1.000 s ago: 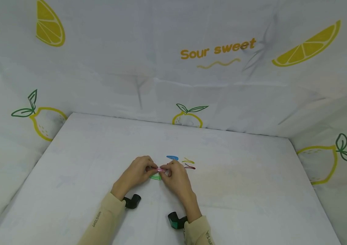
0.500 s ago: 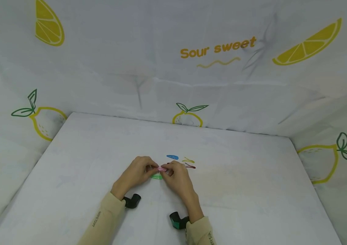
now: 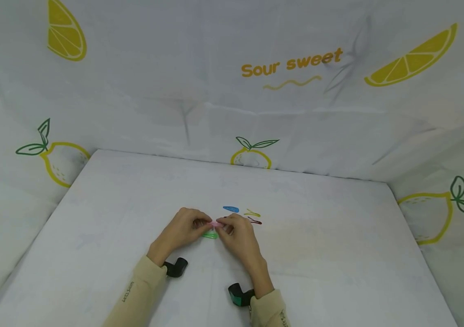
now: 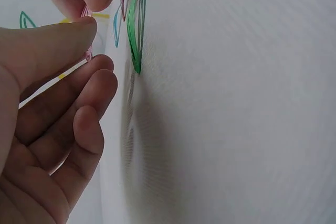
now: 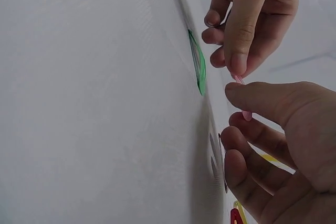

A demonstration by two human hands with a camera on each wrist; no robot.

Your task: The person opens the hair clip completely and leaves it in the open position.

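Observation:
A pink snap hair clip (image 3: 216,224) is held between both hands, raised over the table. My left hand (image 3: 182,225) pinches one end of it between thumb and index finger. The opposite end is pinched by my right hand (image 3: 240,237), whose thumb (image 5: 262,98) covers part of the clip in the right wrist view. Just below, in the head view, lies a green snap hair clip (image 3: 210,235); the left wrist view shows this green clip (image 4: 136,30) beyond the fingertips. Most of the pink clip is hidden by the fingers.
Behind the right hand, a blue hair clip (image 3: 231,209), a yellow one (image 3: 252,212) and a dark red one (image 3: 255,220) lie on the white table (image 3: 317,245). A white curtain (image 3: 146,91) with lemon prints borders the table's back and sides.
Both hands keep their pinch on the pink hair clip. The right hand has shifted very slightly to the right; the other clips lie where they were.

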